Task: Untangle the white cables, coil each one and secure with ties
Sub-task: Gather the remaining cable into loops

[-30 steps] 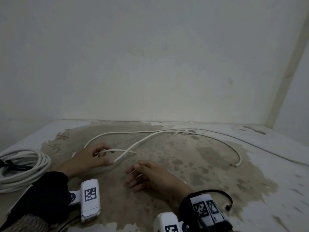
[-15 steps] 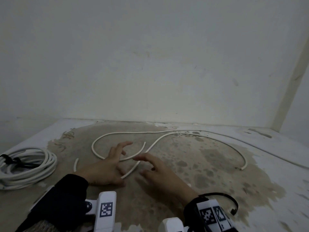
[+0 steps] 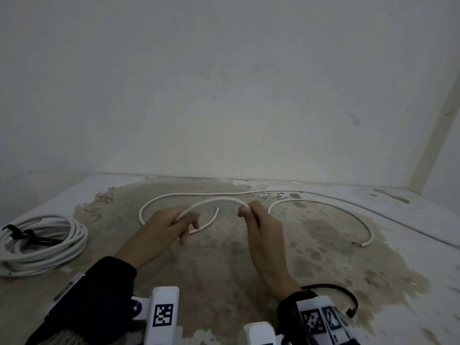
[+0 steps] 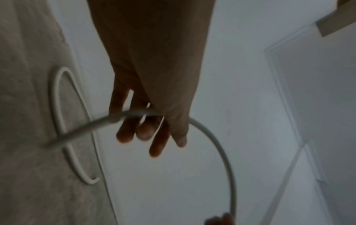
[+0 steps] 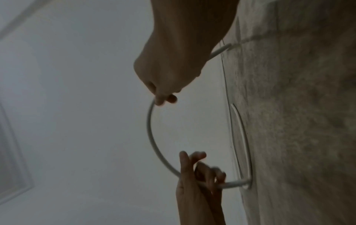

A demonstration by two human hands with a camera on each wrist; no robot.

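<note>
A loose white cable (image 3: 216, 199) winds over the stained floor, and a raised stretch arcs between my two hands. My left hand (image 3: 186, 217) holds it between thumb and fingers, the cable (image 4: 221, 144) crossing the fingers (image 4: 125, 132) in the left wrist view. My right hand (image 3: 245, 210) pinches the other side of the arc at the fingertips (image 5: 161, 99); the cable (image 5: 152, 137) curves from there to my left hand. One cut end (image 3: 363, 244) lies on the floor to the right. A coiled white cable (image 3: 42, 242) with a black tie (image 3: 25, 236) lies at far left.
A black tie (image 3: 348, 295) lies on the floor by my right wrist. The wall (image 3: 224, 95) rises just behind the cable, with a corner at the right. Another cable stretch (image 3: 398, 220) runs along the floor's right side.
Both hands have left the floor and taken hold of the cable, lifting a stretch into an arc between them. The loop on the floor has shifted.
</note>
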